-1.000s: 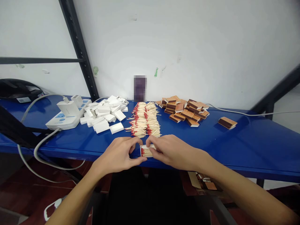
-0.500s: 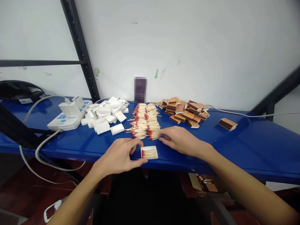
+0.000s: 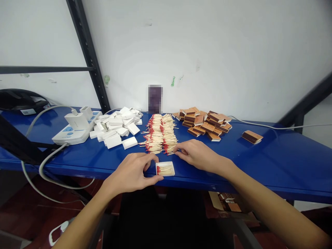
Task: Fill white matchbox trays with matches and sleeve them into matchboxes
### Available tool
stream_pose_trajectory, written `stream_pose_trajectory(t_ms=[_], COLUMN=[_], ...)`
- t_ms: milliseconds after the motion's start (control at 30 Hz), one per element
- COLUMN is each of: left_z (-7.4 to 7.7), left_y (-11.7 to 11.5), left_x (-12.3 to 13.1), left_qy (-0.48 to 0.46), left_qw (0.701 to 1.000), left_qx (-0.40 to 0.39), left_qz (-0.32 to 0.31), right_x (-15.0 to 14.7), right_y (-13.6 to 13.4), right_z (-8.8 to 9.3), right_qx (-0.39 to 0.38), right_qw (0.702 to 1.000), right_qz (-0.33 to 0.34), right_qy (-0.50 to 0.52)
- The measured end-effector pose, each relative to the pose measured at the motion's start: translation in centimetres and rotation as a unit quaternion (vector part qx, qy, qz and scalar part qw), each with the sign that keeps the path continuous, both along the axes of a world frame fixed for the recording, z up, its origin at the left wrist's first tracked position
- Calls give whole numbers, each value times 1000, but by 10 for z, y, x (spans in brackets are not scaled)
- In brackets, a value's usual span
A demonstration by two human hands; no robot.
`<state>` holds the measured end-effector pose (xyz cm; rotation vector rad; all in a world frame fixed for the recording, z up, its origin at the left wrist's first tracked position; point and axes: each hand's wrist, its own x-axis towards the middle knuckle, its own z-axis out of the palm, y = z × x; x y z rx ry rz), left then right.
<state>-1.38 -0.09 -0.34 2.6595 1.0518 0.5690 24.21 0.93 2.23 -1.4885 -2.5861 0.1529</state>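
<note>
My left hand [image 3: 135, 172] grips the left end of a small white matchbox tray [image 3: 173, 169] between thumb and forefinger. Red-headed matchsticks [image 3: 165, 170] lie in that tray, heads to the left. Behind it, two columns of heaped matches [image 3: 158, 133] run back toward the wall. At the near right edge of this heap, my right hand [image 3: 195, 152] has its thumb and forefinger pinched on the stick ends; how many are between them I cannot tell.
White matchbox trays [image 3: 116, 126] are piled left of the matches, brown matchbox sleeves [image 3: 204, 122] on the right. One brown matchbox [image 3: 252, 137] lies apart, farther right. A power strip [image 3: 71, 135] with cables sits on the left of the blue shelf [image 3: 280, 155]. A dark pixelated rectangle [image 3: 155, 99] stands behind.
The fingertips of my right hand have closed together at the matches and shifted slightly left. My left hand and the tray have stayed in place.
</note>
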Motion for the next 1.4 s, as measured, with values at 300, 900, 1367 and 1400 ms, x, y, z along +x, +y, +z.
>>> stream_pose_trajectory(t_ms=[300, 900, 1367, 1400], left_z=[0, 0, -2, -1], left_y=[0, 0, 1, 1], left_x=[0, 0, 0, 0], left_qy=[4, -7, -5, -3], left_qw=[1000, 1000, 1000, 1000], left_qx=[-3, 4, 9, 9], left_qz=[1, -1, 2, 2], right_x=[1, -26, -1, -1], right_y=[-1, -33, -6, -5], right_z=[9, 13, 5, 3], right_qx=[-81, -53, 25, 30], right_qw=[996, 993, 999, 999], right_qz=[31, 92, -23, -17], right_qy=[16, 48, -24, -28])
